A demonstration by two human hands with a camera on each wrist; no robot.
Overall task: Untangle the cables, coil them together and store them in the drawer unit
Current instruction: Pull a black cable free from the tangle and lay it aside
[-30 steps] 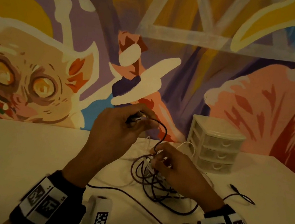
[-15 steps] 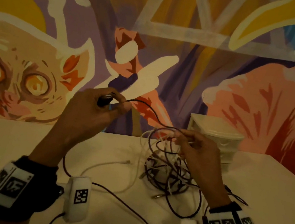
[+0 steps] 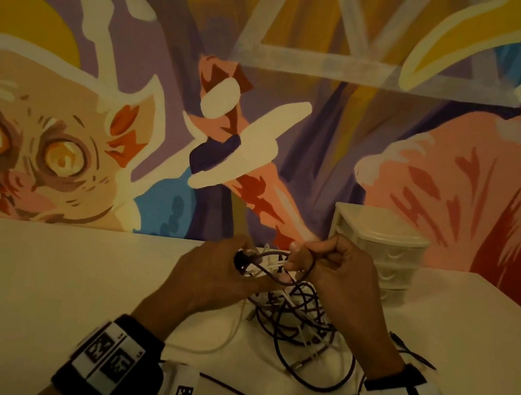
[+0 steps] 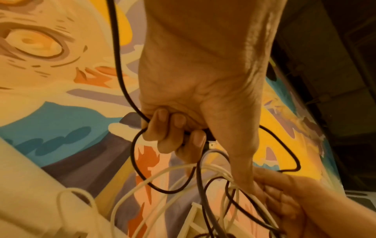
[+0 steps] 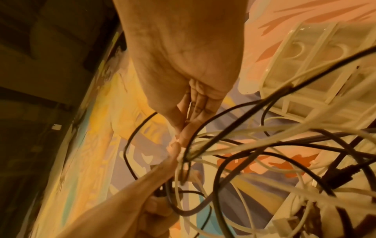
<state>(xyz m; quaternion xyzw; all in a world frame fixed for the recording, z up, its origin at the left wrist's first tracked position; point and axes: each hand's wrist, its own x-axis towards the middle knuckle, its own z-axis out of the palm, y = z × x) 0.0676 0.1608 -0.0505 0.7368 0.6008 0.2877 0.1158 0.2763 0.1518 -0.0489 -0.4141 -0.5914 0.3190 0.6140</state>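
A black plug (image 3: 239, 258) is being gripped by the left hand (image 3: 215, 272); tangled cables (image 3: 297, 310), black and white, uncountable, are being pinched by the right hand (image 3: 339, 276). One three-drawer unit (image 3: 381, 248) is standing on the surface (image 3: 48, 282).

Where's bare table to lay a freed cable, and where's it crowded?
Free: the table left of the left hand, out to the mural wall; also the strip right of the drawer unit. Crowded: the cable tangle below both hands, with strands trailing toward the right hand.

hands (image 3: 278, 269) brought together, cables (image 3: 298, 310) bunched between them
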